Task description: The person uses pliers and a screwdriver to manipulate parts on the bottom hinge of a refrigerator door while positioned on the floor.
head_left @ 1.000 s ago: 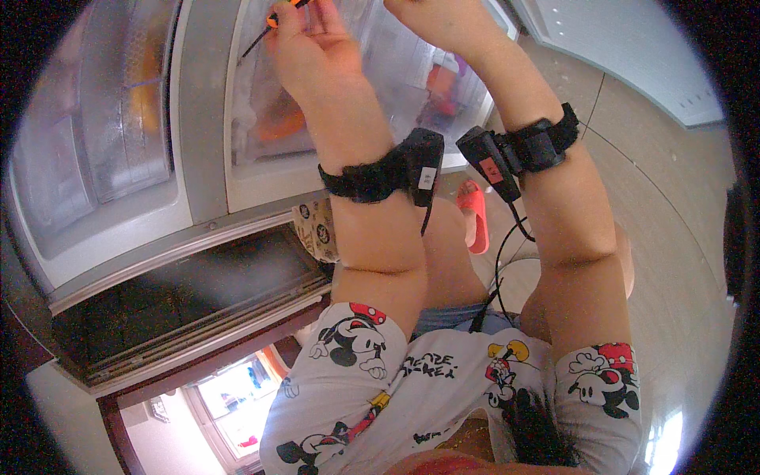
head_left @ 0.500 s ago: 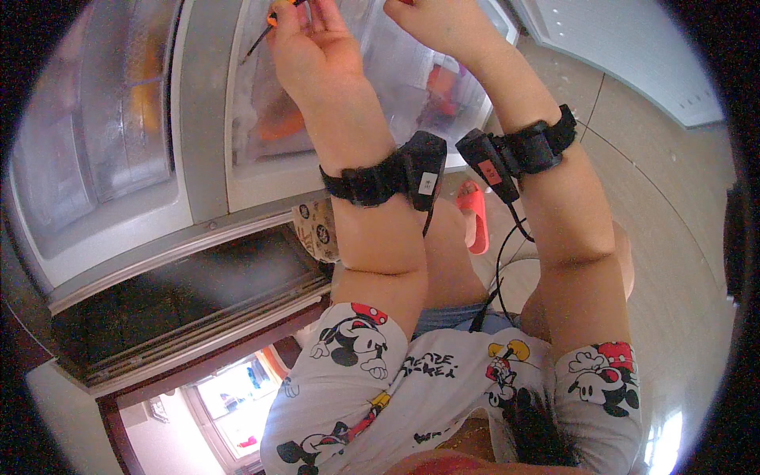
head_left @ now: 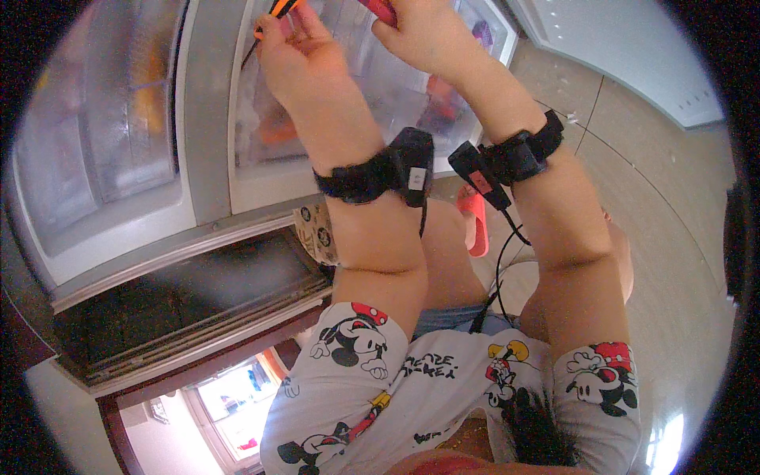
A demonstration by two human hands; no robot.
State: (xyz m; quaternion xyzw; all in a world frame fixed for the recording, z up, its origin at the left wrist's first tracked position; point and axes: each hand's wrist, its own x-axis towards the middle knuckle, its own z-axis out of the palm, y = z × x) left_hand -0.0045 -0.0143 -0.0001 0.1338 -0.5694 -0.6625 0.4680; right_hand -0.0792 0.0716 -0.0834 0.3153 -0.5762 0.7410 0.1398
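Note:
My left hand (head_left: 299, 59) is closed round a screwdriver (head_left: 283, 9) with an orange and black handle. Its thin dark shaft points down and left, beside the frosted freezer drawers. To the right of it, my right hand (head_left: 419, 36) is wrapped round a pinkish-red handle (head_left: 380, 9). The far end of that handle runs out of the picture's top edge, so I cannot tell its kind. Both hands are held in front of an open freezer, whose translucent drawer (head_left: 368, 103) is coated in frost and shows orange and red packages inside.
At the left is another frosted drawer (head_left: 111, 158), parted from the first by a grey upright divider (head_left: 209, 119). A white door (head_left: 633, 55) stands open at the upper right. Tiled floor (head_left: 657, 229) lies below it, with a pink slipper (head_left: 475, 226) by my legs.
My left hand has shifted a little left and down with the screwdriver. My right hand has come lower and left, and more of the pinkish-red handle now shows.

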